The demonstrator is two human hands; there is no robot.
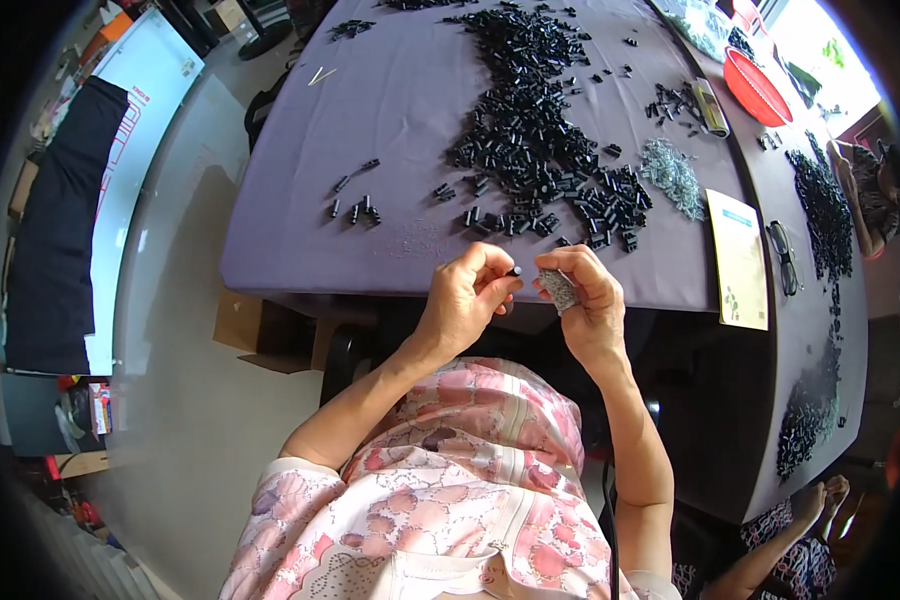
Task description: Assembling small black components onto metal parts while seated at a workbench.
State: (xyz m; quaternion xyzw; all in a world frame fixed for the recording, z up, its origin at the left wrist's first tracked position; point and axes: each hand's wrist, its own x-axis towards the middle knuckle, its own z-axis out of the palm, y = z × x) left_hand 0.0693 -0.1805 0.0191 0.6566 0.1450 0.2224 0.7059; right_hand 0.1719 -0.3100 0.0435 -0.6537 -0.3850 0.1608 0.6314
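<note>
My left hand (467,297) pinches a small black cylindrical part (515,271) between thumb and fingertips, just off the near edge of the purple-covered table (300,230). My right hand (585,297) is closed around a bunch of small silvery metal pieces (561,290), and its fingertips almost meet the black part. The two hands are close together, facing each other. A big heap of the same black parts (535,130) lies on the cloth right beyond them.
A few finished-looking black parts (358,208) lie apart at the left of the cloth. A pile of silvery pieces (673,177), a pale booklet (741,258), glasses (782,257) and a red dish (755,88) sit at the right. Another person's hand (820,500) shows at the lower right.
</note>
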